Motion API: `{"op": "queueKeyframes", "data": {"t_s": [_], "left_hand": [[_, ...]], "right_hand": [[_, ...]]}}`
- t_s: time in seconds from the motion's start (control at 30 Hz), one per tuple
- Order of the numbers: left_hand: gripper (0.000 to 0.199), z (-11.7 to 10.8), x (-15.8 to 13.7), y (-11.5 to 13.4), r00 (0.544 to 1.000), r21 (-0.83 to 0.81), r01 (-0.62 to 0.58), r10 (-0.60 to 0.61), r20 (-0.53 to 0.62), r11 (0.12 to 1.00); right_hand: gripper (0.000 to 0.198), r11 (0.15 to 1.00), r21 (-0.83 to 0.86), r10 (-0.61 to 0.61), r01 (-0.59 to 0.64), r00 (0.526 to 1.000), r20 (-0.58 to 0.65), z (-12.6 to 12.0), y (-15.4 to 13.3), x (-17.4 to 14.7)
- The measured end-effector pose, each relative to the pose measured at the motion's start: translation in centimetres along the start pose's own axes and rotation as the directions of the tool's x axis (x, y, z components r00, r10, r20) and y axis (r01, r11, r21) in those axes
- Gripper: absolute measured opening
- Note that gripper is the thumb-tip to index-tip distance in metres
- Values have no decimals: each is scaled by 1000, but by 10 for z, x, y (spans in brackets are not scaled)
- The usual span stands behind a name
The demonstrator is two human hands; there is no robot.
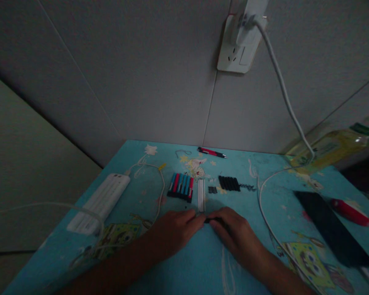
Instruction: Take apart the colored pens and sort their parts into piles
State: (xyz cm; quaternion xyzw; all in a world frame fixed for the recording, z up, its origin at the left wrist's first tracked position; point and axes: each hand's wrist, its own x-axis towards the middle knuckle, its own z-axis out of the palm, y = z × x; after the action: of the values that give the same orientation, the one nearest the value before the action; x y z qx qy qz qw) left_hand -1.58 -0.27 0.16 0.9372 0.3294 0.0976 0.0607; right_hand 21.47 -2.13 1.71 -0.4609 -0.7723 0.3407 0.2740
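My left hand (180, 225) and my right hand (235, 230) meet at the middle of the table, fingertips pinched close together. A small black pen part (207, 220) shows between them, gripped by my right fingers; what my left fingers pinch is mostly hidden. Just beyond the fingertips lies a row of white pen refills (201, 194). Blue and red pen barrels (181, 185) with black ends lie side by side to their left. To their right are black pen grips (229, 183), several springs (247, 187) and small dark pieces (212, 189).
A red and black pen (212, 152) lies near the wall. At left is a white power strip (100, 203) with cables. On the right are a black flat object (332, 225), a red object (350, 212) and a bottle of yellow liquid (329, 147). A white cable (283, 82) hangs from the wall socket (240, 49).
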Motion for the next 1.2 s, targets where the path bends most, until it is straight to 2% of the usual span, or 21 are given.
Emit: {"op": "queueKeyframes", "data": {"t_s": [0.2, 0.33, 0.47, 0.63, 0.8, 0.93, 1.07, 1.2], "left_hand": [[25, 0, 0, -3, 996, 11, 91, -91, 16, 996], [22, -4, 1, -4, 987, -2, 158, -158, 25, 987], [20, -4, 2, -5, 985, -35, 169, -168, 25, 985], [20, -2, 2, -7, 984, -53, 175, -173, 32, 983], [17, -3, 2, -7, 983, -41, 182, -181, 30, 982], [18, -5, 2, -5, 988, -36, 154, -153, 37, 987], [19, -5, 3, -4, 989, -46, 146, -145, 32, 988], [18, -4, 3, -5, 989, -41, 150, -149, 27, 988]], "right_hand": [[12, 998, 46, -30, 36, 991, -127, -9, 1, 1], [13, 997, 45, 69, -61, 971, -228, -21, 5, 1], [17, 979, 109, 199, -175, 937, -287, -33, 10, 1], [23, 965, 136, 260, -226, 903, -344, -38, 19, 3], [25, 959, -36, 252, -281, 904, -347, -50, 31, 4], [25, 932, -183, 253, -312, 923, -289, -61, 42, 4], [27, 902, -346, 185, -259, 954, -234, -59, 48, 5], [27, 870, -441, 120, -219, 963, -242, -53, 53, 6]]}}
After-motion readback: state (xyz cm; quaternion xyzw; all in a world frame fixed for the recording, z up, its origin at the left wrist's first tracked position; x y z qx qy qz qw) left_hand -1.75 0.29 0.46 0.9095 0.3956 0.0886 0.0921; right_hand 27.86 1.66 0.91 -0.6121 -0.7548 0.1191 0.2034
